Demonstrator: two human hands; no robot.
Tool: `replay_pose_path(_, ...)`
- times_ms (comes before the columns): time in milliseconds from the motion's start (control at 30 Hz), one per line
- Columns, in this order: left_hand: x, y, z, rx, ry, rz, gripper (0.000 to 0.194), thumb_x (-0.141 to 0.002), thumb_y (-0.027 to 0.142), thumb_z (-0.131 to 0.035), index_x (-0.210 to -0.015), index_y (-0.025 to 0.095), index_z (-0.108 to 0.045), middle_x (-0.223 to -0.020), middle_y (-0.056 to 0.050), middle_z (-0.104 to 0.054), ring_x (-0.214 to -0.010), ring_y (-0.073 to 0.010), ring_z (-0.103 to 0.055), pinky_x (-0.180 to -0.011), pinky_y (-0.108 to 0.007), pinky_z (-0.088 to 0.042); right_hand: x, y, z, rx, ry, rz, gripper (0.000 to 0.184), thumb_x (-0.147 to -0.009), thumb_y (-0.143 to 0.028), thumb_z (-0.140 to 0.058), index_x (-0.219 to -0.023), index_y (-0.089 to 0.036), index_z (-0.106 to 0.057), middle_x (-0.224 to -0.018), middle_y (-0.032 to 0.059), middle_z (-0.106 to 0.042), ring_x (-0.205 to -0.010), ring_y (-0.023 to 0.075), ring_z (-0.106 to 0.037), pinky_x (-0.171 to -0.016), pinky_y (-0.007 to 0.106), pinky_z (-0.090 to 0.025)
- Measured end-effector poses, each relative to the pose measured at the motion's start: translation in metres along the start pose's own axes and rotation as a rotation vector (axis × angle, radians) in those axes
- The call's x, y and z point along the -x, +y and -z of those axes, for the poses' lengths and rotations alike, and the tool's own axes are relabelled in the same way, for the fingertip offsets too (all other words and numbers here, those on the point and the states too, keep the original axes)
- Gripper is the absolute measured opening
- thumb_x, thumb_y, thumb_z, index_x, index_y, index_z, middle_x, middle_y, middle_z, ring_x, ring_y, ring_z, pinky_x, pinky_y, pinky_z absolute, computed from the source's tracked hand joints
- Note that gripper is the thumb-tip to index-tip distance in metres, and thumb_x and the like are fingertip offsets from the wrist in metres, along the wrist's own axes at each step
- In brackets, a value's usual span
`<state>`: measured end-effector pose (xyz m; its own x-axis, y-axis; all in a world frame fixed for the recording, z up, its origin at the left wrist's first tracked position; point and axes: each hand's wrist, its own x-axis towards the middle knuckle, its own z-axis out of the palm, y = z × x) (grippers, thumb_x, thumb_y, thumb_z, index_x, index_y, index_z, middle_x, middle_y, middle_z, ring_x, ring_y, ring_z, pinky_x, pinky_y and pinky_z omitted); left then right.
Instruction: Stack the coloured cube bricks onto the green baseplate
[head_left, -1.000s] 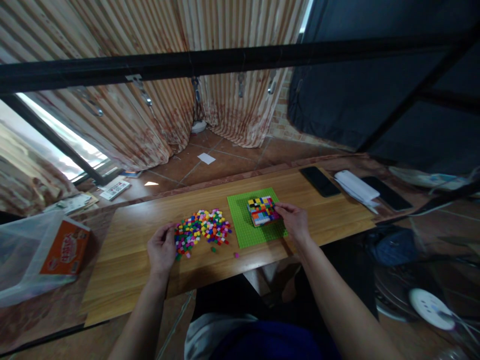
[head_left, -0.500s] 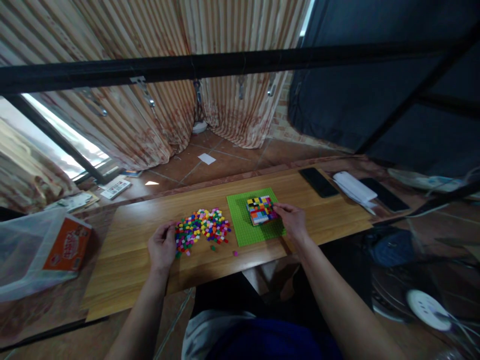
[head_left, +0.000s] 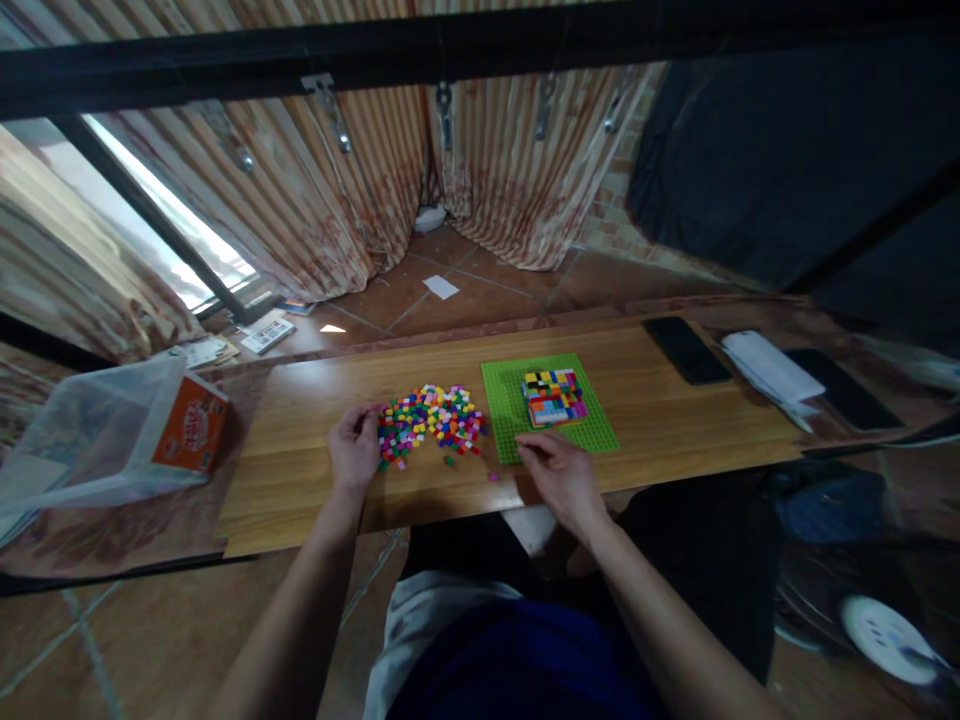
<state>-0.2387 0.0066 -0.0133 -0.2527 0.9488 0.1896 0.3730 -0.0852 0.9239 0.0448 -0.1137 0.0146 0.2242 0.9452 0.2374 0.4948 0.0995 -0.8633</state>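
Observation:
A heap of small coloured bricks [head_left: 431, 421] lies in the middle of the wooden table [head_left: 300, 450]. Right of it a green baseplate [head_left: 517, 400] carries a multicoloured block of stacked bricks [head_left: 554, 397]. My left hand [head_left: 354, 448] rests at the heap's left edge, fingers curled against the bricks; whether it holds one is hidden. My right hand [head_left: 559, 473] hovers over the baseplate's near edge, away from the block, fingers loosely bent and pointing left, nothing visible in them.
A clear plastic bag with an orange box [head_left: 191, 425] sits at the table's left end. Two dark phones [head_left: 686, 350] [head_left: 844, 388] and a white folded item [head_left: 772, 368] lie at the far right. One loose brick [head_left: 493, 477] lies near the front edge.
My right hand has left the block's right side and moved down and left to the baseplate's near edge. The camera has swung left; my left hand stays at the heap.

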Motion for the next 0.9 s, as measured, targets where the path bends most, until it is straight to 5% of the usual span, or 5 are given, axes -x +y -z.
replay_pose_path(133, 0.0, -0.002, 0.0, 0.0, 0.005, -0.006, 0.027, -0.079, 0.035, -0.057, -0.089, 0.015, -0.072, -0.088, -0.006, -0.074, -0.084, -0.0184, -0.067, -0.08, -0.029, -0.054, 0.016, -0.012, -0.022, 0.166, -0.209, 0.067, 0.018, -0.089, -0.019, -0.056, -0.096, -0.022, -0.073, -0.09, 0.0051, -0.07, -0.089, 0.02, -0.065, -0.083, 0.034, -0.05)
replay_pose_path(300, 0.001, -0.002, 0.0, 0.002, 0.004, -0.002, 0.027, -0.08, 0.034, -0.056, -0.09, 0.015, -0.073, -0.09, -0.006, -0.074, -0.085, -0.0186, -0.068, -0.08, -0.029, -0.053, 0.021, -0.01, -0.028, 0.348, -0.302, 0.107, 0.014, -0.088, -0.02, -0.061, -0.096, -0.023, -0.071, -0.09, 0.0054, -0.067, -0.089, 0.0216, -0.061, -0.084, 0.035, -0.049)
replay_pose_path(633, 0.0, -0.001, 0.0, -0.021, 0.005, 0.008, 0.028, -0.079, 0.036, -0.057, -0.09, 0.015, -0.072, -0.09, -0.006, -0.075, -0.085, -0.0197, -0.068, -0.08, -0.03, -0.054, 0.02, -0.012, -0.028, 0.406, -0.3, 0.091, 0.014, -0.09, -0.019, -0.056, -0.089, -0.022, -0.07, -0.087, 0.0057, -0.067, -0.087, 0.0215, -0.062, -0.081, 0.034, -0.048)
replay_pose_path(900, -0.001, -0.002, 0.001, -0.047, 0.003, -0.002, 0.029, -0.079, 0.035, -0.055, -0.091, 0.016, -0.072, -0.092, -0.007, -0.075, -0.087, -0.0201, -0.068, -0.082, -0.031, -0.053, 0.006, -0.007, 0.002, 0.152, -0.064, -0.01, 0.02, -0.09, -0.027, -0.051, -0.094, -0.021, -0.071, -0.091, 0.0056, -0.072, -0.084, 0.0196, -0.066, -0.079, 0.033, -0.051)
